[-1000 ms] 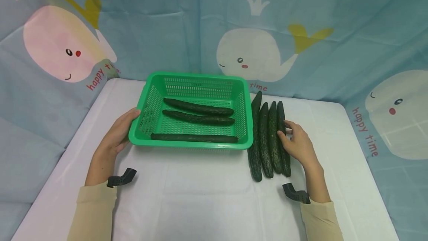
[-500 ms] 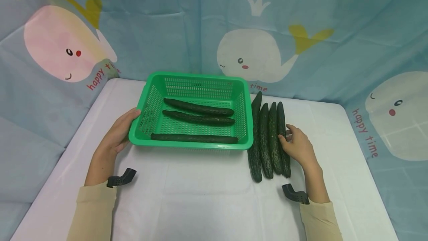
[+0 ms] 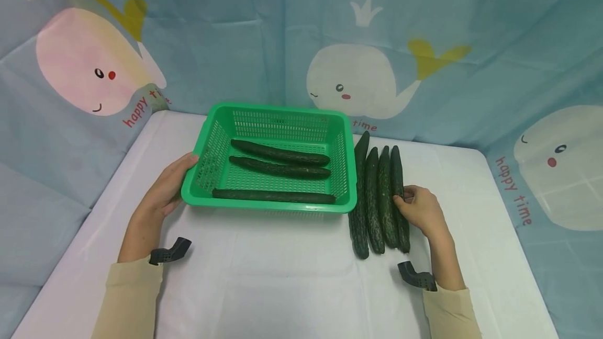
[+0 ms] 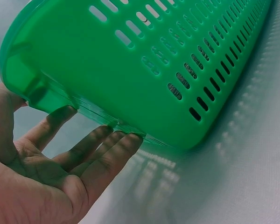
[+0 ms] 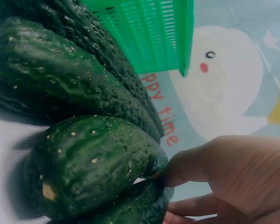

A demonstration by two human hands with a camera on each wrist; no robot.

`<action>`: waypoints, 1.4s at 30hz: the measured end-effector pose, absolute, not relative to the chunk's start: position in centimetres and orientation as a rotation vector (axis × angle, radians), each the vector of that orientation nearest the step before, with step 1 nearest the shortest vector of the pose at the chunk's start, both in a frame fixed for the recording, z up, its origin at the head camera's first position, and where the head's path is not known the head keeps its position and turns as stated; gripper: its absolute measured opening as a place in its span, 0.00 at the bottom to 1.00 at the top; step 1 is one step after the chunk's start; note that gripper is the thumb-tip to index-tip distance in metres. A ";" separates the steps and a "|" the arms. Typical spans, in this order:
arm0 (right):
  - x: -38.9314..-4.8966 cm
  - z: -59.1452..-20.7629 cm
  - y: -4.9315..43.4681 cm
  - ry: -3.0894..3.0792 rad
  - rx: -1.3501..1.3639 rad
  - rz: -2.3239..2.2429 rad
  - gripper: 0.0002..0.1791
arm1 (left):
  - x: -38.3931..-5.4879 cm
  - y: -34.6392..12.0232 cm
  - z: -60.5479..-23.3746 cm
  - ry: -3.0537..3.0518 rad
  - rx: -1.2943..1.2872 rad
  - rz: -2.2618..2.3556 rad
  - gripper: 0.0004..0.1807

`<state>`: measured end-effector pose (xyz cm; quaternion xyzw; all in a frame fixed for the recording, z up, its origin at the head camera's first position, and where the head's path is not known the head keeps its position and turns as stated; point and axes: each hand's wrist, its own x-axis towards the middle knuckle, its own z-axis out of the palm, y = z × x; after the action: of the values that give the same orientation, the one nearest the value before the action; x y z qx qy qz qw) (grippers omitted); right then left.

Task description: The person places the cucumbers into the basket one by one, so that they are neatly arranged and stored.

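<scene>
A green slotted basket [image 3: 268,204] stands mid-table with three dark cucumbers [image 3: 280,167] lying across it. My left hand [image 3: 181,174] is at its front left corner: thumb against the rim, straight fingers [image 4: 88,149] under the basket's [image 4: 144,60] base. Right of the basket, several cucumbers [image 3: 374,198] lie side by side on the white cloth. My right hand [image 3: 402,200] curls thumb and fingers round the rightmost cucumber [image 3: 397,171], which still lies in the row. In the right wrist view the thumb [image 5: 182,170] presses on that cucumber [image 5: 140,205].
The white table [image 3: 292,276] ends at a blue whale-print curtain [image 3: 358,72] behind and on both sides. Black wrist camera mounts [image 3: 169,251] sit at both sleeves. Bare cloth lies between the basket and the near edge.
My right hand slid slightly nearer along the rightmost cucumber and its fingers closed round it. The left hand and basket kept their place.
</scene>
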<state>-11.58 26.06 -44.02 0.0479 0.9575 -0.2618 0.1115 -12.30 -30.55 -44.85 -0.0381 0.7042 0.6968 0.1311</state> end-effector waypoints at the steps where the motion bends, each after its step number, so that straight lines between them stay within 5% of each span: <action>1: -11.6 -44.0 26.0 2.812 0.149 -0.784 0.32 | -12.4 -30.6 -44.8 2.050 -0.104 2.022 0.43; 42: -11.0 -43.5 27.9 2.694 0.140 -0.838 0.36 | -12.4 -30.6 -45.0 2.068 -0.137 1.999 0.44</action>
<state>-11.04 27.90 -43.45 0.0489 0.9418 -0.2929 0.1575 -12.41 -30.63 -45.01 -0.0472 0.7121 0.6883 0.1305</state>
